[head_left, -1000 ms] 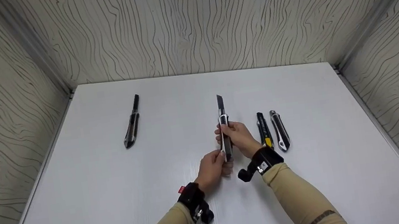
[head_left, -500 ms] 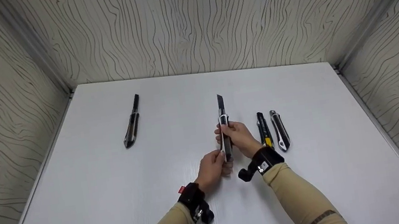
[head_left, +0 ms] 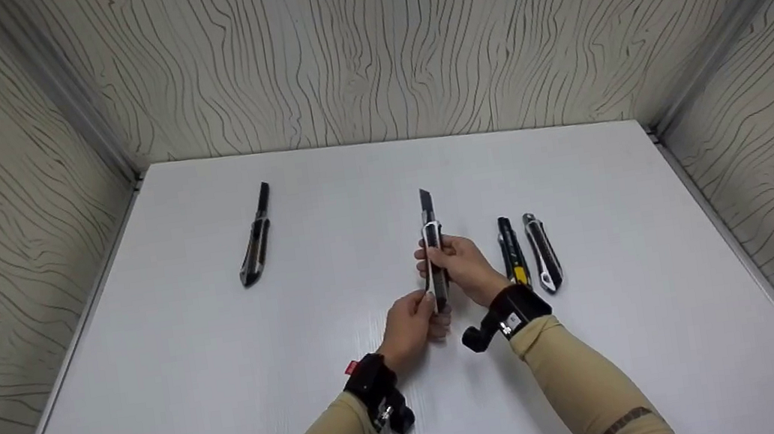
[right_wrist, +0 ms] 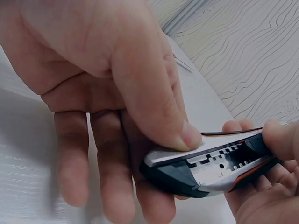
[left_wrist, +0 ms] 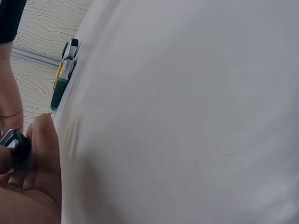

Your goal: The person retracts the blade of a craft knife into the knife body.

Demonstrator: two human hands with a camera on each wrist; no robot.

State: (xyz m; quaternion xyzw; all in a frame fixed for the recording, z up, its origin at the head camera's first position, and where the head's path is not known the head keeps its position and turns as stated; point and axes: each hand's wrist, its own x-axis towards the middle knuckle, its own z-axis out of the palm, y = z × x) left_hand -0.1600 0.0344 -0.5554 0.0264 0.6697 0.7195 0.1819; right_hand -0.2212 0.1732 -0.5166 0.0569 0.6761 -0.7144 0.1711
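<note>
A snap-off utility knife [head_left: 437, 274] with a silver and dark handle is held over the table's middle, its blade [head_left: 426, 202] extended away from me. My right hand [head_left: 468, 266] grips the handle from the right, and its thumb [right_wrist: 279, 137] presses on the black slider [right_wrist: 254, 145] in the right wrist view. Near the butt end, my left hand [head_left: 406, 328] pinches the handle between thumb and fingers. The knife's dark butt [right_wrist: 169, 178] shows there beside the left thumb [right_wrist: 180, 137]. In the left wrist view the butt [left_wrist: 17, 148] is partly hidden by fingers.
Two more utility knives lie on the white table [head_left: 326, 218] right of my hands: one black and yellow [head_left: 512, 252], one silver and dark [head_left: 544, 253]. Another knife [head_left: 256, 247] lies at the left, its blade extended. Wood-patterned walls [head_left: 363, 46] enclose the table's back and sides.
The blade of the held knife sticks out slightly less, and the right thumb has slid a little toward me along the handle. Both hands otherwise stay nearly in place.
</note>
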